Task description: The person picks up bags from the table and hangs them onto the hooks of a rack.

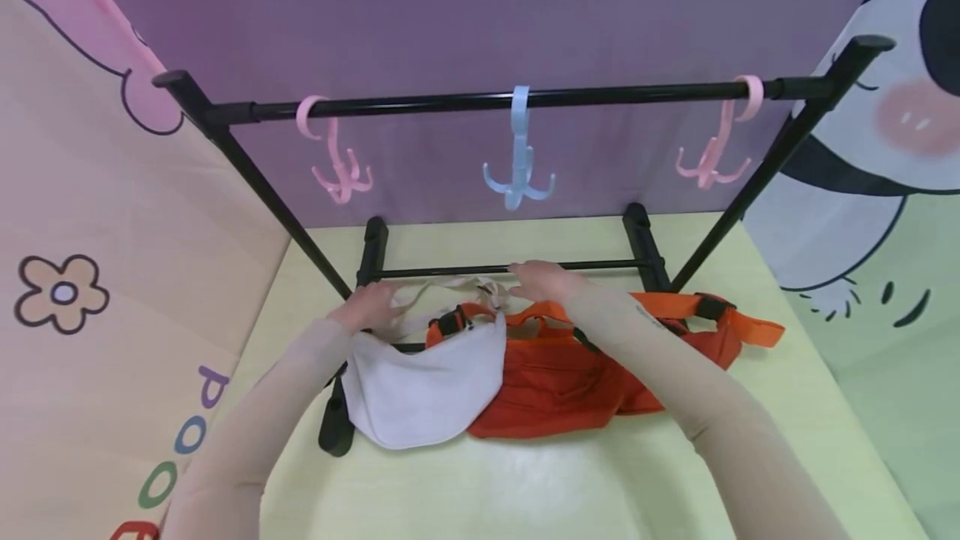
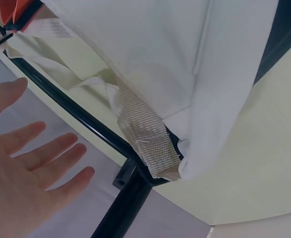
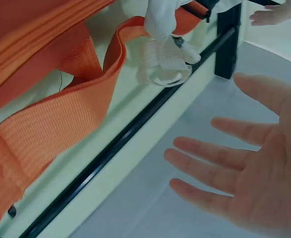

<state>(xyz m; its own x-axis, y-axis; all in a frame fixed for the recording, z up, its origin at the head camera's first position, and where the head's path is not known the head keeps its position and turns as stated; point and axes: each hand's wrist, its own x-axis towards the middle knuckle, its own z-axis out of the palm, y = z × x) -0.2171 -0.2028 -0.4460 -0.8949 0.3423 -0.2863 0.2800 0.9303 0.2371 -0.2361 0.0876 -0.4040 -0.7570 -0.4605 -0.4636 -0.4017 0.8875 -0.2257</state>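
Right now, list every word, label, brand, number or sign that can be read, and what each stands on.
"O": blue letter on the left wall.
"O": green letter, same wall.
Purple letter above them: tilted, perhaps "d" or "P"; uncertain.
Red letter below them: cut off by the picture's edge, unreadable.
Small dark mark on the right sleeve: too small to read.
White bag and red-orange bag: no legible text.

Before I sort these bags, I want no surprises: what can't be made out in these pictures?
- Head view: the right sleeve hides part of the orange bag.
- Head view: the white bag covers the orange bag's left end.
- Right wrist view: the pale clip is blurred; I can't tell if it's fastened.
- Right wrist view: the right edge cuts off the left hand.
- All views: cloth hides any contents.
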